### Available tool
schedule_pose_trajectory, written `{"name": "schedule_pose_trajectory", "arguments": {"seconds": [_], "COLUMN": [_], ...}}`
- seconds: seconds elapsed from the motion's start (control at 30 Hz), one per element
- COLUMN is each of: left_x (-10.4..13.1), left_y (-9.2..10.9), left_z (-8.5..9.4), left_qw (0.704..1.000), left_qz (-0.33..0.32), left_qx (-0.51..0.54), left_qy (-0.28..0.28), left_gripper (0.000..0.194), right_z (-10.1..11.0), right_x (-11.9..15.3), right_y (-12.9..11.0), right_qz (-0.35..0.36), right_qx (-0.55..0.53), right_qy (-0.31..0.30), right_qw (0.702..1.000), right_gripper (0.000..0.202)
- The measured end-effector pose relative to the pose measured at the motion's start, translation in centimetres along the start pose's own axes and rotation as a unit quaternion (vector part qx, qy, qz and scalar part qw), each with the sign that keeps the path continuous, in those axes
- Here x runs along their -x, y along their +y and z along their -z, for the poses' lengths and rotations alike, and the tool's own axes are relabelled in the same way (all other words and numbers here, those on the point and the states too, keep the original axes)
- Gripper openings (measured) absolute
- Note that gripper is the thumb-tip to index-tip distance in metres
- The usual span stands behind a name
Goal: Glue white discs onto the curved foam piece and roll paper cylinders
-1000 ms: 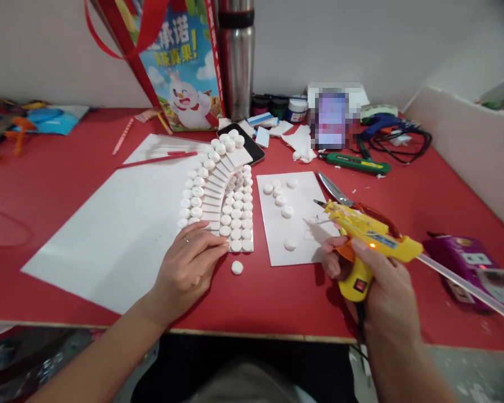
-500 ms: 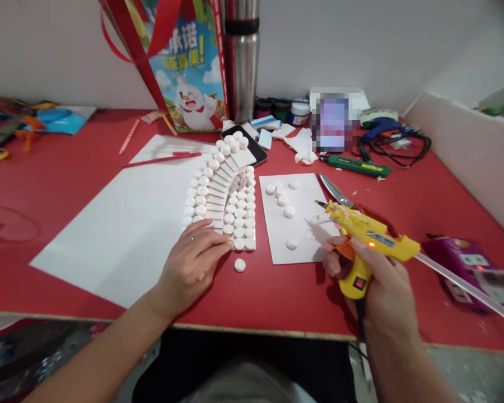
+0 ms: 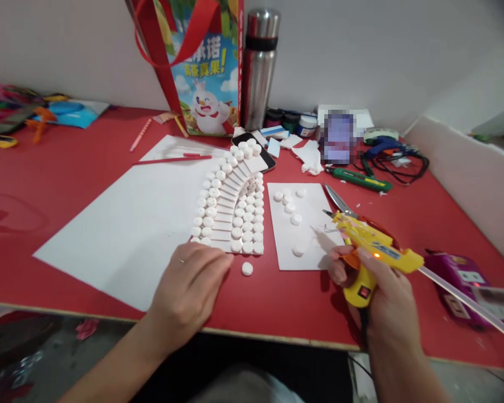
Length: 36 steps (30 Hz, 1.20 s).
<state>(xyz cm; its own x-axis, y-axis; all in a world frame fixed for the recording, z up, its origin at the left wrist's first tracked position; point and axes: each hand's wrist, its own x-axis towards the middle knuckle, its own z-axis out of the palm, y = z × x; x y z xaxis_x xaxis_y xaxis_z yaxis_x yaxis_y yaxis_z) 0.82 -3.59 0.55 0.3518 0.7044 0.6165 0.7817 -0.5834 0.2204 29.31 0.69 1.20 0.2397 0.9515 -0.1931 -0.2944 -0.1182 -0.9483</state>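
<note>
In my right hand (image 3: pixel 388 291) is a yellow hot glue gun (image 3: pixel 373 246), its orange trigger under my fingers and a clear glue stick (image 3: pixel 466 299) jutting from its back. The nozzle points left over a white board (image 3: pixel 283 257) bearing several round white pieces (image 3: pixel 295 219). My left hand (image 3: pixel 191 285) lies at the near edge of a curved white stair model (image 3: pixel 224 210) covered with such pieces. Its fingers are bunched together, and their tips are hidden. One loose round white piece (image 3: pixel 247 268) rests on the table just right of it.
A large white sheet (image 3: pixel 109 224) with red sticks lies left. Scissors (image 3: pixel 340 200), a green cutter (image 3: pixel 361 179) and a purple box (image 3: pixel 457 285) are on the right. A gift bag (image 3: pixel 205 73), a steel flask (image 3: pixel 260 73) and paint jars (image 3: pixel 292 121) stand behind, on the red table (image 3: pixel 277 313).
My left hand has drawn back from the stair model's lower steps towards me, its fingers now more curled. The glue gun stays in my right hand. The whole view has shifted slightly.
</note>
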Motion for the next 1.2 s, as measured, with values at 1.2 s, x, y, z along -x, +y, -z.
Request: {"name": "schedule_pose_trajectory", "arguments": {"seconds": [1.2], "left_x": [-1.6], "left_y": [3.4], "left_z": [-1.9], "left_qw": [0.355], "left_qz": [0.5], "left_qx": [0.79], "left_qy": [-0.009], "left_gripper": [0.025], "right_z": [-0.8], "right_x": [4.5], "right_y": [-0.9], "right_qz": [-0.043], "right_qx": [0.001], "right_qy": [-0.094], "right_qw": [0.995], "right_gripper": [0.019]}}
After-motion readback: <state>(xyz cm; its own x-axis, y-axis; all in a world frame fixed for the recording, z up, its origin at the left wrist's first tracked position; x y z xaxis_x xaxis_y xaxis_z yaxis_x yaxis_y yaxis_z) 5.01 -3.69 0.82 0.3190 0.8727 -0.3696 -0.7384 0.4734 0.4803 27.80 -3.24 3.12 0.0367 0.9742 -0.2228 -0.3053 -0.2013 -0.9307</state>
